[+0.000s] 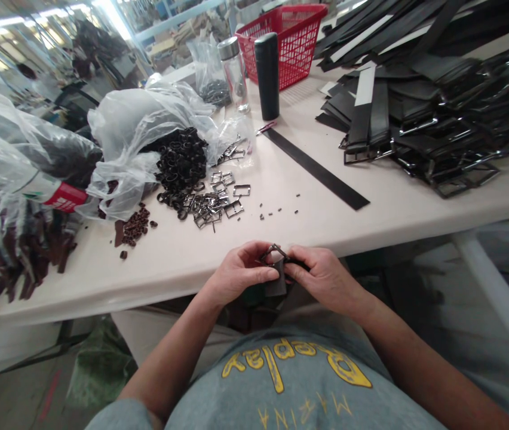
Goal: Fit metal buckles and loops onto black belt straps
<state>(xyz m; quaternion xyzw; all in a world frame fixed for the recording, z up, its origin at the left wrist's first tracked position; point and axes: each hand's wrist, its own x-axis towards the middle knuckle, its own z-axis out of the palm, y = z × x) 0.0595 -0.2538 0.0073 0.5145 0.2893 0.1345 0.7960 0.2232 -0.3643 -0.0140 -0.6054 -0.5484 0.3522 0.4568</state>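
Just off the table's front edge, my left hand (248, 272) is closed on a metal buckle (272, 254), its thumb lying along a dark strap piece (276, 283) that hangs below the frame. On the other side my right hand (321, 275) pinches the dark strap where it meets the buckle; its fingertips are partly hidden. Loose buckles (209, 206) form a small heap on the table, beside a pile of black loops (183, 161). Several tiny metal bits (270, 213) lie near the front edge.
A flat black strap (317, 169) crosses the middle of the table (218, 263). Buckled straps (442, 119) are heaped right. Behind stand a black bottle (267, 77), a glass bottle (235, 77) and a red basket (297, 45). Plastic bags (124, 119) and brown loops (135, 226) lie left.
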